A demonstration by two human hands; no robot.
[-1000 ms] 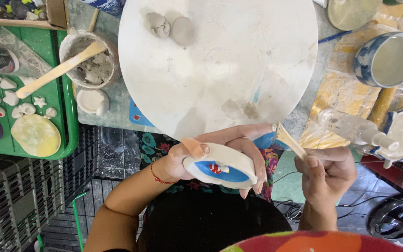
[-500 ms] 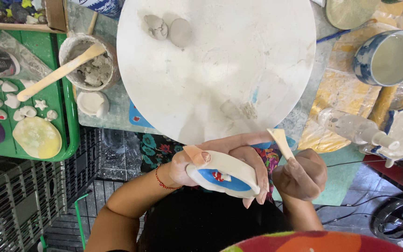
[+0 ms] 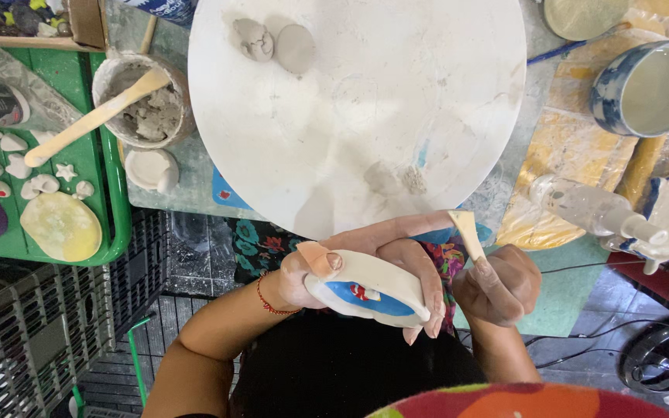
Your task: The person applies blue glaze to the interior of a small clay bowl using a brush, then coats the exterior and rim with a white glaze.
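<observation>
Gripping a white-and-blue clay piece [image 3: 369,290] in left hand [image 3: 327,267], right hand [image 3: 501,282] clamped on wooden tool [image 3: 468,231]

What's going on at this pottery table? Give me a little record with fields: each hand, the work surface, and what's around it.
left hand: the left hand grips a white clay piece with a blue painted face, thumb on its rim
right hand: the right hand holds a small wooden tool, tip pointing up
work surface: round white board with two grey clay lumps
left side: pot of clay with a wooden spatula; green tray of small white pieces
right side: blue-and-white cup; spray bottle
</observation>
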